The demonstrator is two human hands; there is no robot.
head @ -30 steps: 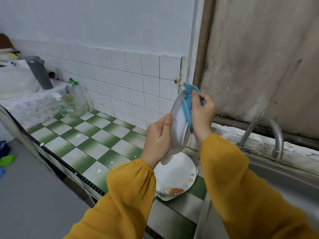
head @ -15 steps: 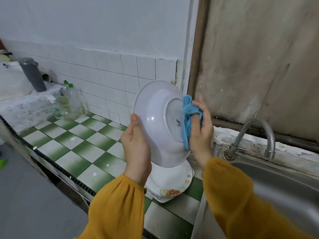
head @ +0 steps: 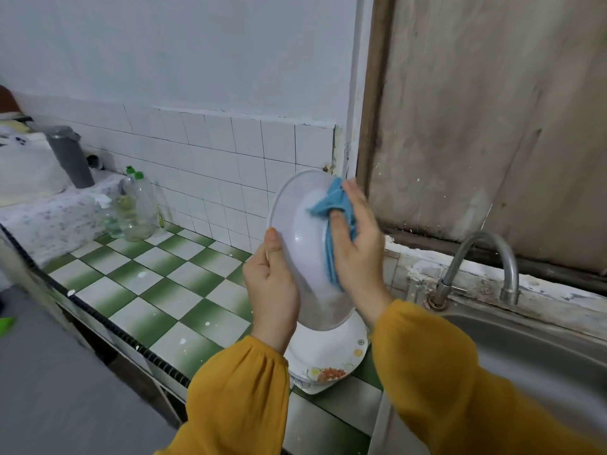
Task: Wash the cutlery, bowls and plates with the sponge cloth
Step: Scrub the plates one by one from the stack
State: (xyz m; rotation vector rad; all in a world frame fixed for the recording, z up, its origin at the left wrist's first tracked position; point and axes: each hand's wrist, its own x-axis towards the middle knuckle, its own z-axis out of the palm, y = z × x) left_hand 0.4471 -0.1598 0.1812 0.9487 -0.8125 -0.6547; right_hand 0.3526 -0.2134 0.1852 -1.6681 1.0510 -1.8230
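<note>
A white plate (head: 303, 231) is held up on edge above the counter, its underside toward me. My left hand (head: 271, 284) grips its lower left rim, thumb on the near face. My right hand (head: 356, 241) presses a blue sponge cloth (head: 331, 205) against the plate's right side, thumb pinching the cloth. Below them a white plate with a flower print (head: 328, 356) lies on the green-and-white tiled counter (head: 170, 290).
A steel sink (head: 525, 356) with a curved tap (head: 479, 261) is at the right. Clear bottles with green caps (head: 136, 208) stand by the tiled wall at the left. A grey flask (head: 70, 156) stands further back. The counter's front edge runs diagonally at lower left.
The plate has turned further on edge and the cloth has slid up toward its top right rim. My left hand has shifted its hold on the lower rim.
</note>
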